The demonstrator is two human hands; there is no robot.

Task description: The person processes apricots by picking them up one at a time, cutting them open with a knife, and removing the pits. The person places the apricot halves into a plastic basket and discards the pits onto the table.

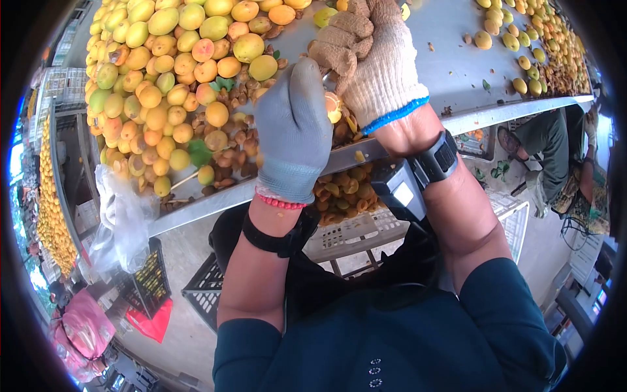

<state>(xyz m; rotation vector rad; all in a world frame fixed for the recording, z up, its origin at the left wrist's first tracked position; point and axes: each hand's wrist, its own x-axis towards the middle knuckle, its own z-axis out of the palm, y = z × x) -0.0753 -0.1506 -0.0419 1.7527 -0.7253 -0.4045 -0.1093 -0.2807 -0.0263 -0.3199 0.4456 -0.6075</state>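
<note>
My left hand (294, 130), in a grey glove, is closed around an orange apricot half (334, 106) at the near edge of the metal table (450, 72). My right hand (369, 55), in a knitted beige glove, is curled just above it, touching the same fruit; a thin blade shows between the two hands. A big heap of yellow and orange apricots (163, 78) lies to the left of my hands. Brown pits (235, 140) lie among the fruit beside my left hand.
A white crate of cut apricot halves (343, 196) stands under the table edge. A clear plastic bag (121, 215) hangs at the left. More apricots (542, 46) lie far right, where another person (548, 150) is. Dark crates (153, 277) sit on the floor.
</note>
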